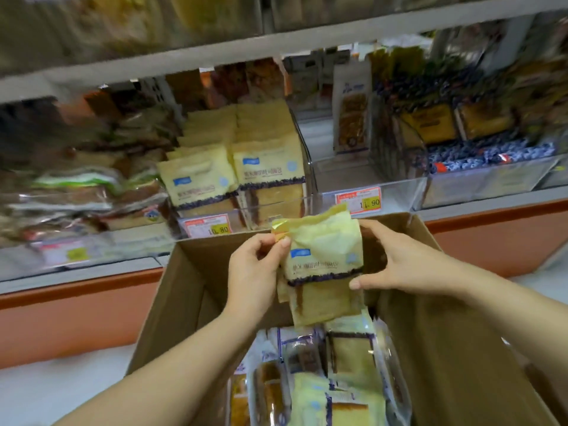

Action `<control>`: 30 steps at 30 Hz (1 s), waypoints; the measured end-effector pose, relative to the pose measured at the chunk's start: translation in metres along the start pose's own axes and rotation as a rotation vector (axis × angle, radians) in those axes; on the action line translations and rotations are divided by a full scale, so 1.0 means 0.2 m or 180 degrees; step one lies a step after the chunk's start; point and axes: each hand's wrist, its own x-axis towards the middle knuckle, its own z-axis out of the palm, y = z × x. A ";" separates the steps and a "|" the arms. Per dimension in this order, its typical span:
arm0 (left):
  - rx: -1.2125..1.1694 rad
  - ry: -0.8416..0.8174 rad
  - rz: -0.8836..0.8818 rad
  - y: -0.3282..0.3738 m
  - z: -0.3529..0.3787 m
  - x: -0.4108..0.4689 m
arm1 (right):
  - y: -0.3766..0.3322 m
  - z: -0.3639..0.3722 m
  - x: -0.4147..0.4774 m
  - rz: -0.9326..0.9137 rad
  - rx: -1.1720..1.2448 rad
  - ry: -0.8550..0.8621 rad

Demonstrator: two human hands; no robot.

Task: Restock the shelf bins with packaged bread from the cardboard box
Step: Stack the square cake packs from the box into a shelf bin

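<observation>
I hold a yellow bread package (322, 265) upright over the open cardboard box (196, 290). My left hand (255, 272) pinches its top left corner and left edge. My right hand (390, 262) grips its right side, thumb on the front. More bread packages (332, 376) lie in the bottom of the box. Straight ahead, a clear shelf bin (276, 207) holds two rows of the same yellow packages (233, 155).
Price tags (358, 199) hang on the shelf front. A mostly bare bin (338, 167) with one tall bread pack stands right of the yellow rows. Dark blue-patterned packs (479, 149) fill the bins at right, mixed sandwich packs (76, 186) at left. An orange shelf base (61, 321) runs below.
</observation>
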 end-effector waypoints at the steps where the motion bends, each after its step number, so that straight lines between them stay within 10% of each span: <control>1: -0.0151 0.0027 -0.0028 0.05 -0.03 -0.01 | -0.03 0.02 -0.01 -0.0039 0.0090 -0.0038; 9: -0.1758 -0.0011 -0.0495 0.38 -0.21 -0.05 | -0.31 0.08 -0.03 -0.0230 0.1128 0.0484; 18: -0.0750 -0.0050 0.0273 0.51 -0.43 -0.02 | -0.58 0.06 0.00 -0.0045 0.2523 0.0775; 24: -0.1095 -0.0915 -0.0557 0.40 -0.45 -0.12 | -0.71 0.03 0.07 0.0391 0.3626 0.0352; 30: -0.1428 -0.0715 -0.0570 0.42 -0.47 -0.04 | -0.77 -0.02 0.13 0.0487 0.3746 0.0145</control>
